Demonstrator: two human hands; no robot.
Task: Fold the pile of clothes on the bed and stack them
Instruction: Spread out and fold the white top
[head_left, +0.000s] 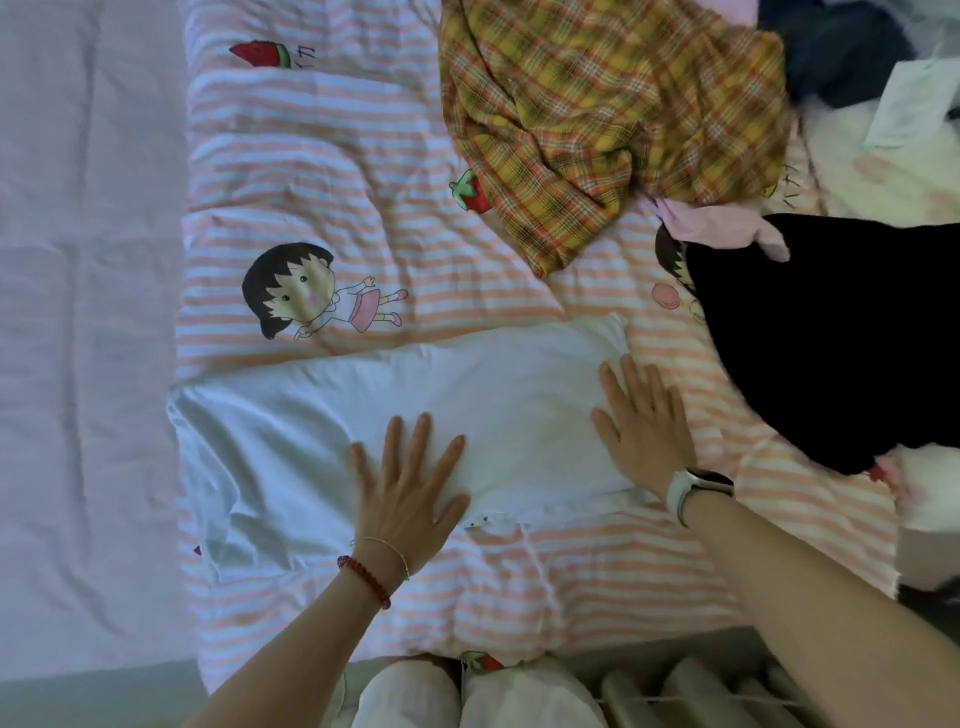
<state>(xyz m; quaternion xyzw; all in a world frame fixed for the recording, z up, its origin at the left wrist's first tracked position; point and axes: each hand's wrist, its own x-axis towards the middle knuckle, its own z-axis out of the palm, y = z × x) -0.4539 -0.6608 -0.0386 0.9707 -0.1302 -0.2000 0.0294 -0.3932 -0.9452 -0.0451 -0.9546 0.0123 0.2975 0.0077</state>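
Observation:
A white garment (322, 431) lies spread in a long band across the near part of the striped quilt (332, 171). My left hand (408, 486) presses flat on its middle with fingers spread. My right hand (644, 426), with a white watch on the wrist, lies flat on the garment's right end. A yellow plaid garment (613, 114) is crumpled at the top. A black garment (831, 343) lies at the right, with a pink piece (717, 226) tucked between it and the plaid one.
The pale lilac sheet (83, 312) covers the bed's left side. Dark blue clothing (841, 47) and white fluffy fabric (831, 150) sit in the top right corner. The bed's near edge runs along the bottom, above white-clad knees (467, 696).

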